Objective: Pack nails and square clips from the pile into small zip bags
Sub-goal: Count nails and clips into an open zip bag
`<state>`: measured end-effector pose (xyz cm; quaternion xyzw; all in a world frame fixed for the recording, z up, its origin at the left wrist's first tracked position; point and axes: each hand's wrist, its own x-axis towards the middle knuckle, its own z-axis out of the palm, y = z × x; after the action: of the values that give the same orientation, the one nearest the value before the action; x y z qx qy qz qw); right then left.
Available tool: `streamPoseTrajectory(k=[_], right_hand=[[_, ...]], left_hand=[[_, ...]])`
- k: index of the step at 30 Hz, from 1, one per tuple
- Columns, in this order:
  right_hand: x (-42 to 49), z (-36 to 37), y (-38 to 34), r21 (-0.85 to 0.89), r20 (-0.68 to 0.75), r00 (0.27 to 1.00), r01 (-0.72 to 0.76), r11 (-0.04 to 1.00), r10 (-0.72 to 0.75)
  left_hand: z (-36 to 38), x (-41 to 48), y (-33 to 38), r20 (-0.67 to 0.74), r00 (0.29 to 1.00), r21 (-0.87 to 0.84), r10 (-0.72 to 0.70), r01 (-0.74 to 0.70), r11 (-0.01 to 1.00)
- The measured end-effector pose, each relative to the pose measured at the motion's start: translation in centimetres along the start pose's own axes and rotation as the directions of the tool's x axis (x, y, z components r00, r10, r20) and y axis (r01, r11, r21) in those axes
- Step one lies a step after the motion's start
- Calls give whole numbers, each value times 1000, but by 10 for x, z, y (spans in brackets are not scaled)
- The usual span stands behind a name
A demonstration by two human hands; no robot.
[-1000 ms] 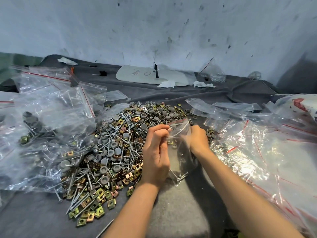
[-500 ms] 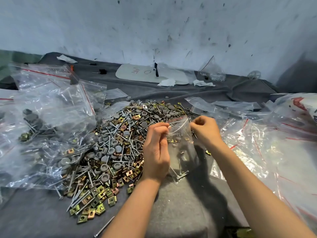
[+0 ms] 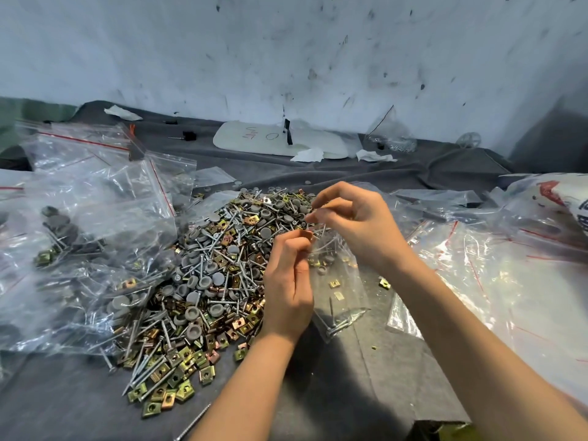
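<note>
On the grey surface [image 3: 397, 377], a pile [image 3: 206, 281] of nails [image 3: 144, 372] and square clips [image 3: 152, 407] is heaped left of centre. The top edge of a small zip bag [image 3: 340, 291] is pinched by the left grip [image 3: 288, 288]. The bag is hung just below and right of it, with a few nails gathered at its bottom. Its mouth is pinched from above by the right grip [image 3: 359, 224].
</note>
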<state>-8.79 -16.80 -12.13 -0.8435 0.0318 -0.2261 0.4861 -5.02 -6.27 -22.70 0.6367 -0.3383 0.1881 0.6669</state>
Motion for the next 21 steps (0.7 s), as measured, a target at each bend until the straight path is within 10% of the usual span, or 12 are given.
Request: streamPoseTrajectory(k=[5, 11, 21], right_hand=[[1, -1, 7, -94, 9, 999, 38, 995, -38], [13, -15, 40, 36, -300, 950, -80, 996, 88], [8, -3, 129, -438, -268, 897, -438, 785, 351]], left_hand=[[0, 0, -1, 3, 1000, -25, -14, 14, 1000], [1, 1, -1, -9, 1000, -45, -10, 9, 999], [2, 2, 0, -29, 999, -47, -23, 22, 999]])
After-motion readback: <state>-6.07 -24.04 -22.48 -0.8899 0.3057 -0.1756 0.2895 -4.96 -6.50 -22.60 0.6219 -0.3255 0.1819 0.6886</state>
